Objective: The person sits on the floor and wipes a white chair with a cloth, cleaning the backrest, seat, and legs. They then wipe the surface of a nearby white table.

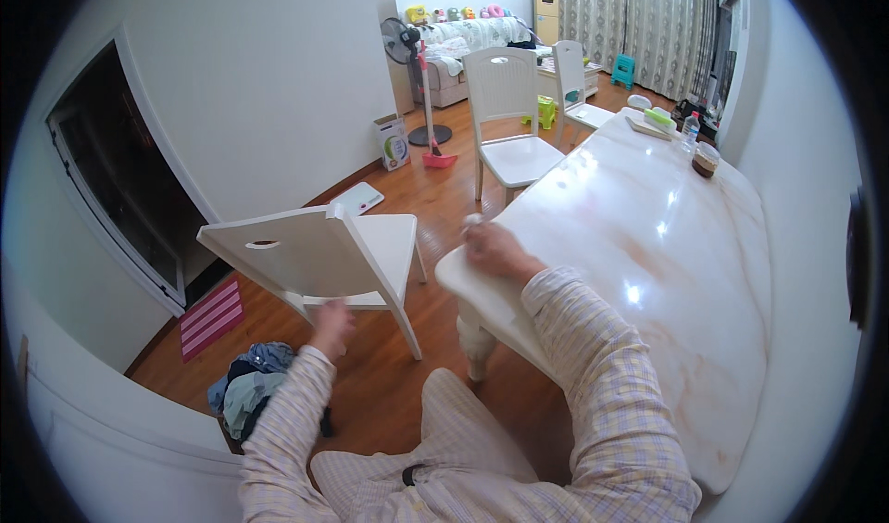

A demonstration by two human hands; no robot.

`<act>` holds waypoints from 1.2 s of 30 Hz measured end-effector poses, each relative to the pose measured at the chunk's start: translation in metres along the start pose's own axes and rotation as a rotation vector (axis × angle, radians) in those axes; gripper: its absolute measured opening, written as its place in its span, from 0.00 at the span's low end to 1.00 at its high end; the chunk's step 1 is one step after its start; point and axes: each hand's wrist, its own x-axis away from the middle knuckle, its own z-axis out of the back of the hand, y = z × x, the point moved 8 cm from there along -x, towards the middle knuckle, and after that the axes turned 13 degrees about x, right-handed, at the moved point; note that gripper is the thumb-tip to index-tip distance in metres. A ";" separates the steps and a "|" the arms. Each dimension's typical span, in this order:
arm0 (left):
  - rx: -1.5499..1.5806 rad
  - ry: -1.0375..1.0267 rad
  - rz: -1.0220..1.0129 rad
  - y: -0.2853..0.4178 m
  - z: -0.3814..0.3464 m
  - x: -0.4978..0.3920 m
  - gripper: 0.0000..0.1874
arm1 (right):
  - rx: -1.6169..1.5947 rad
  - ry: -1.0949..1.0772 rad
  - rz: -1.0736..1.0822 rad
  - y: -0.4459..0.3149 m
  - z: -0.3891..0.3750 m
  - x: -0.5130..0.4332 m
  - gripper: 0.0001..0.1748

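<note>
My right hand (494, 248) is at the near left corner of the white marble-look table (597, 245), its fingers curled around a small white thing, perhaps a cloth or tissue, at the table's edge. Blurred, my left hand (333, 325) hangs over the floor beside the back of a white wooden chair (298, 252); whether it touches the chair or holds anything cannot be told. That chair stands turned with its back towards me, left of the table. On the table's far end are a plastic bottle (690, 128), a jar with dark contents (705, 159) and a green-and-white pack (658, 120).
Another white chair (517, 155) stands by the table's far left side. A heap of clothes (253, 384) lies low at the left, near a striped mat (212, 319). A white scale (358, 198), a carton (393, 143) and a red dustpan (439, 159) are by the wall.
</note>
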 end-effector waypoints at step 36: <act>0.028 0.670 -0.348 0.262 0.013 -0.045 0.49 | -0.411 -0.086 0.066 -0.244 -0.002 -0.158 0.22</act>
